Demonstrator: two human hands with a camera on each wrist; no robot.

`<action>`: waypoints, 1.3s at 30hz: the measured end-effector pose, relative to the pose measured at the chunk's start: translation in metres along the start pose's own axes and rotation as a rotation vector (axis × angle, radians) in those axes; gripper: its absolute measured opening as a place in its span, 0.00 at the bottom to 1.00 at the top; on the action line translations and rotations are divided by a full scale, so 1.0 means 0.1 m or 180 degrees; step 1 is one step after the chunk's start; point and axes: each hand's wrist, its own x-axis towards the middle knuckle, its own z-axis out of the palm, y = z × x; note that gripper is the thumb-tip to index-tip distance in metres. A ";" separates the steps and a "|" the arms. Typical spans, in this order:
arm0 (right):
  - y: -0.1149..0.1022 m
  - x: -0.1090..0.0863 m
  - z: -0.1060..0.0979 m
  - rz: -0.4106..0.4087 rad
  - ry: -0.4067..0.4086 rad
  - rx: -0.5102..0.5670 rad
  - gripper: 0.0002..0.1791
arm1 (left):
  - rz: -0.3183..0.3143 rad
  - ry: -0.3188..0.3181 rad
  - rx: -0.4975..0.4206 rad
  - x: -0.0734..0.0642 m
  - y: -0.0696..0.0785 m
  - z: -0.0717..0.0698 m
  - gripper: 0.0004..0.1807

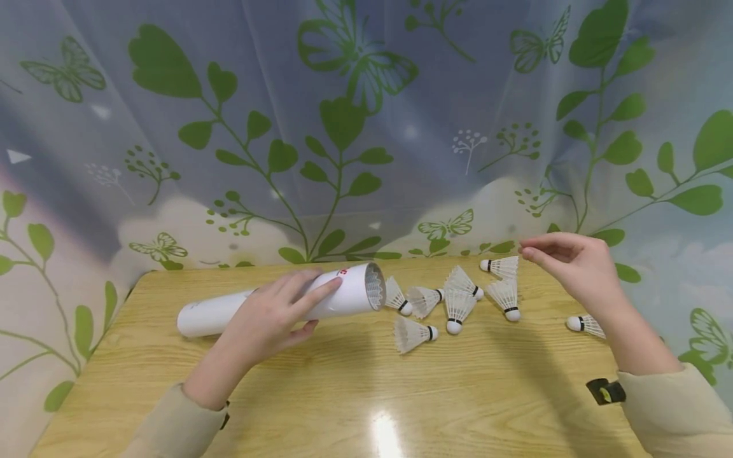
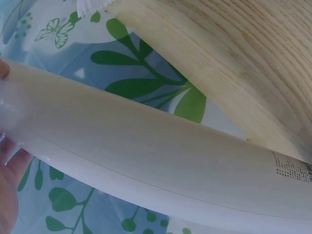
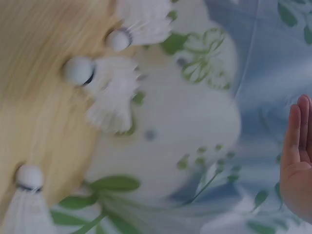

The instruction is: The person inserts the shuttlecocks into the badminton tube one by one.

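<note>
My left hand [image 1: 275,308] grips a white shuttlecock tube [image 1: 349,294] lying slanted over the table. In the left wrist view, the long side of the tube [image 2: 146,141] fills the middle, with fingers [image 2: 9,195] at its left end. White feathering of a shuttlecock [image 1: 375,286] shows inside the tube's right-hand mouth. Over the back right of the table is my right hand [image 1: 590,273], thumb and fingers extended and holding nothing visible. Nearest to it lies a shuttlecock [image 1: 502,266]. The right wrist view shows this hand [image 3: 296,165] with straight fingers, apart from the blurred shuttlecocks [image 3: 109,92].
Several shuttlecocks [image 1: 460,305] lie between the tube's mouth and my right hand. Another shuttlecock [image 1: 588,326] is partly hidden by my right forearm. The wooden table [image 1: 458,394] meets a leaf-patterned curtain [image 1: 401,146] at its back edge.
</note>
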 end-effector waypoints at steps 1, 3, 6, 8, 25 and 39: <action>0.06 -0.02 -0.05 0.0042 0.0035 -0.0013 0.14 | 0.0001 0.0002 0.0002 0.00 0.00 0.00 0.47; 0.17 -0.05 -0.13 0.0107 0.0111 -0.0028 0.11 | -0.0004 0.0008 -0.0003 0.00 -0.01 0.00 0.47; 0.34 -0.11 -0.24 0.0205 0.0181 0.0004 0.08 | -0.0003 0.0015 -0.0002 -0.01 -0.01 0.00 0.47; 0.45 -0.17 -0.30 0.0258 0.0201 0.0044 0.07 | -0.0002 0.0018 -0.0001 -0.01 -0.01 0.00 0.48; 1.21 -0.70 -0.57 0.1017 0.0452 -0.0442 0.14 | 0.0002 0.0019 -0.0028 -0.03 -0.01 0.02 0.50; 1.63 -0.90 -0.66 0.1290 0.0462 -0.1065 0.27 | 0.0010 -0.0014 -0.0041 -0.03 -0.01 0.00 0.49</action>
